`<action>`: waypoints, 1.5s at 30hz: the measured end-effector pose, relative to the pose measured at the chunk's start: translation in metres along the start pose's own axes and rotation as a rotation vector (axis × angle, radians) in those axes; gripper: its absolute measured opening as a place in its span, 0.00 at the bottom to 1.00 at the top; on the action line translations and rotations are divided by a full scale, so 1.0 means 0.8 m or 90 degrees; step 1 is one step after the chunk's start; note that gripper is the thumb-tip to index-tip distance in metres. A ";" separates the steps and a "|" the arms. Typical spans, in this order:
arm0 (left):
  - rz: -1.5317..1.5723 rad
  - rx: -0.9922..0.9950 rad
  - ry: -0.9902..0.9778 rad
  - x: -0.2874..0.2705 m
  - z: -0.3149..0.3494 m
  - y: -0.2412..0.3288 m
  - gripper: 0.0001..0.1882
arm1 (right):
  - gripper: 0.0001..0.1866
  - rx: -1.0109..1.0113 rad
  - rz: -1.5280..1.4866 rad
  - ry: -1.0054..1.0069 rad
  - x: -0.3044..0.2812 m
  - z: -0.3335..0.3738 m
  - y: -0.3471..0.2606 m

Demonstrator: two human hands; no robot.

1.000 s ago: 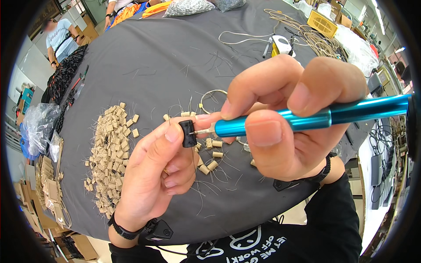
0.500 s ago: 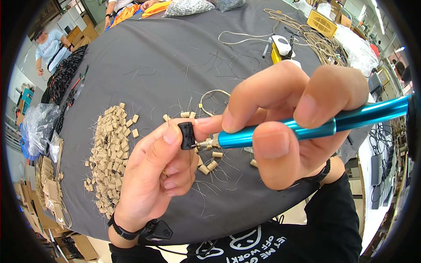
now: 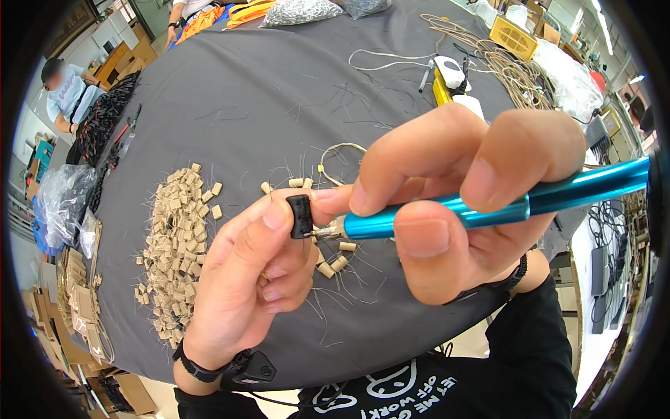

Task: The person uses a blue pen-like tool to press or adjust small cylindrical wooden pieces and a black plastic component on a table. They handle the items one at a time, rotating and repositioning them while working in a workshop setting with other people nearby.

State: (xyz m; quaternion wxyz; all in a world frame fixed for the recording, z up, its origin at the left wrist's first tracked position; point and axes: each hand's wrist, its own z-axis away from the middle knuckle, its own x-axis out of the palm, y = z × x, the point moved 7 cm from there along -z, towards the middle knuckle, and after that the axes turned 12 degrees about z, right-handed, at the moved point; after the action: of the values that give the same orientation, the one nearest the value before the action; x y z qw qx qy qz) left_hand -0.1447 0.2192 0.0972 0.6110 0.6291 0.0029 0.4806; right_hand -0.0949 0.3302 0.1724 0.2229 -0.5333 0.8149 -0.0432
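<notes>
Pinched between the thumb and fingers of my left hand [image 3: 248, 262] is a small black ribbed cylinder [image 3: 300, 216], held upright. My right hand [image 3: 460, 188] grips a shiny blue pen-shaped tool [image 3: 433, 213], thumb below and fingers above. The tool's thin metal tip [image 3: 326, 231] meets the lower right side of the cylinder. Whether it enters the cylinder is too small to tell. A right-hand fingertip also rests near the cylinder's top. Beside my left hand lies a heap of small tan cylinders [image 3: 171, 251] with thin wires, and a few loose tan cylinders [image 3: 333, 267] lie behind the hands.
Dark grey cloth [image 3: 258, 119] covers the table, with wire scraps strewn over it. A coiled beige cable [image 3: 488, 56] and a yellow box [image 3: 513, 36] sit at the far right. Black strips [image 3: 105, 119] line the left edge, where a person [image 3: 70, 94] sits.
My right hand and the tool have shifted very slightly left, the tip staying at the black cylinder. The cylinder has barely moved right. The person at left has leaned lower.
</notes>
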 end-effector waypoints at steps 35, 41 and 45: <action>0.012 0.011 0.026 -0.005 0.005 0.001 0.22 | 0.16 0.047 -0.059 0.037 0.002 -0.001 0.003; 0.050 0.006 0.012 0.007 -0.018 -0.007 0.16 | 0.11 0.192 -0.111 0.176 -0.037 0.015 0.015; 0.076 0.064 0.048 -0.019 0.026 0.022 0.16 | 0.10 0.389 -0.202 0.041 0.039 0.002 0.046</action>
State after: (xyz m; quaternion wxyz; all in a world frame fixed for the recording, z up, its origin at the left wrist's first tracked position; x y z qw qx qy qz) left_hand -0.1506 0.1900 0.1057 0.5481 0.6393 0.0126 0.5391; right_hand -0.1357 0.3186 0.1495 0.3370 -0.5601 0.6780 -0.3361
